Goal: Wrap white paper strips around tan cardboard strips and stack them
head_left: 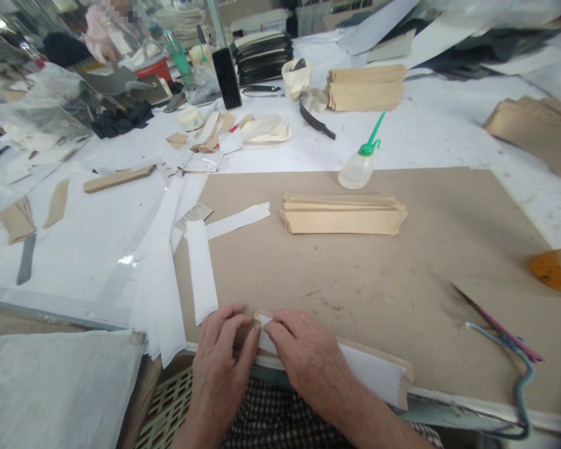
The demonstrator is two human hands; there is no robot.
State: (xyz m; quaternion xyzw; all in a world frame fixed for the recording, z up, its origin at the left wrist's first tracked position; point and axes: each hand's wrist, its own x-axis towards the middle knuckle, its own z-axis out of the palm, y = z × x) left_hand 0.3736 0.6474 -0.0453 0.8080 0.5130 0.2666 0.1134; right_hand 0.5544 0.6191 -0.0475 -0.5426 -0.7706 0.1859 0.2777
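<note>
A long tan strip [406, 380] lies at the table's front edge, with a white strip [376, 374] on top of it. My left hand [222, 352] is at its left end, fingers bent and thumb against the edge. My right hand [303, 352] presses on the white strip near that same end, its fingers bent together and its wrist over the middle of the piece. Beyond the hands sits a stack of similar tan pieces [343, 221]. Loose white strips [202, 271] lie to the left of them.
Scissors [507, 333] lie at the right, by an amber object [558, 271]. A clear bottle with a green spout [356, 168] stands behind the stack. A phone [227, 78] is held upright on a pole. Further tan stacks [367, 88] sit farther back, and a person [105, 34] is at the far left.
</note>
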